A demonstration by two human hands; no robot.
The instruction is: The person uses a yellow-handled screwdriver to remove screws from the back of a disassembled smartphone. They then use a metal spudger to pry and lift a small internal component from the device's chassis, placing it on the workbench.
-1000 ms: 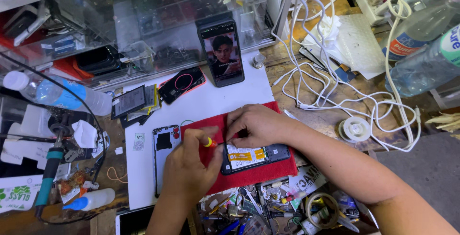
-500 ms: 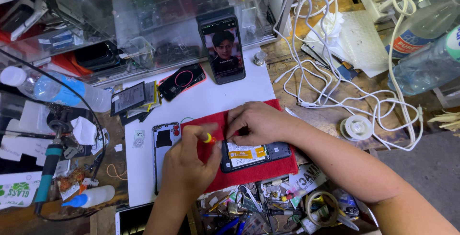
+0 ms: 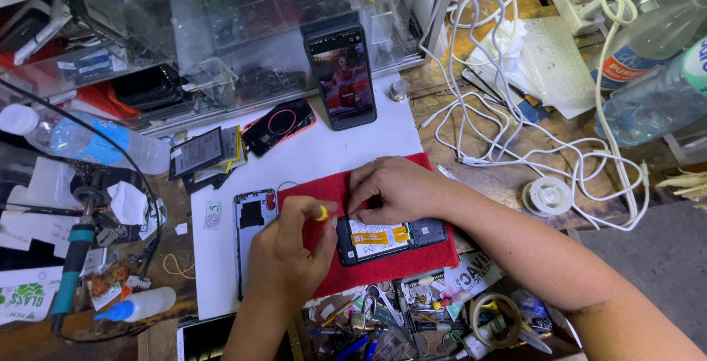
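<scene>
An opened phone (image 3: 394, 239) lies back-up on a red cloth (image 3: 383, 269), its battery and boards exposed. My left hand (image 3: 291, 250) is closed round a small tool with a yellow tip (image 3: 322, 214), held at the phone's left end. My right hand (image 3: 390, 188) rests fingers-down on the phone's upper left edge. A removed phone back cover (image 3: 250, 232) lies on the white sheet (image 3: 324, 151) just left of the cloth.
A phone (image 3: 342, 74) with a lit screen stands propped against a glass case. Loose phone parts (image 3: 202, 151), a plastic bottle (image 3: 81, 140), a soldering iron (image 3: 74, 258), white cables (image 3: 515, 132) and a tray of small tools (image 3: 412, 320) surround the work spot.
The hands have stayed at the phone with only small shifts. The picture on the propped phone's screen has changed.
</scene>
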